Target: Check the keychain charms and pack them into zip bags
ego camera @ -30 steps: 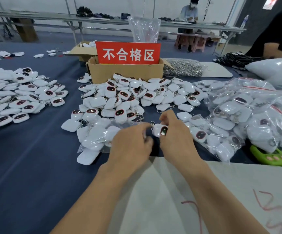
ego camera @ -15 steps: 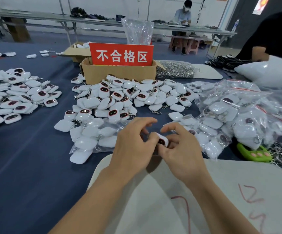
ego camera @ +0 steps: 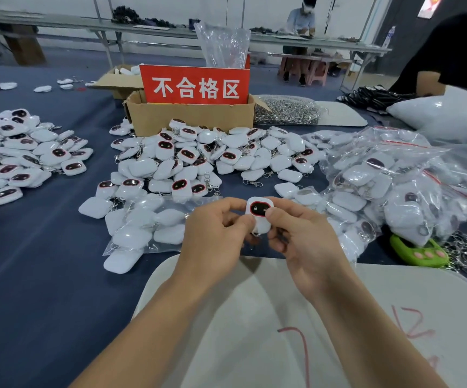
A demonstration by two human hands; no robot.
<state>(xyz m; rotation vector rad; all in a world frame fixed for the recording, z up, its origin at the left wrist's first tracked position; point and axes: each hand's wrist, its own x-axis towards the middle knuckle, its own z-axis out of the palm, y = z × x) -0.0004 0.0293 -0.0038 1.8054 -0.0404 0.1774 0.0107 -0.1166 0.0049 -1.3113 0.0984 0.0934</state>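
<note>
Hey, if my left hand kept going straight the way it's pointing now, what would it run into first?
Likely the loose charm pile in front of the cardboard box. Your left hand, pinching one charm together with the right hand, points forward; its height is unclear.

Worktable (ego camera: 31,261), dark blue cloth cover. Long metal-framed tables (ego camera: 142,28) across the back; one person (ego camera: 301,19) seated there. Pink stools (ego camera: 308,70) nearby. White rear wall (ego camera: 59,4); dark wall (ego camera: 403,23) at right. Blue-grey floor (ego camera: 73,58). Even, bright light.
</note>
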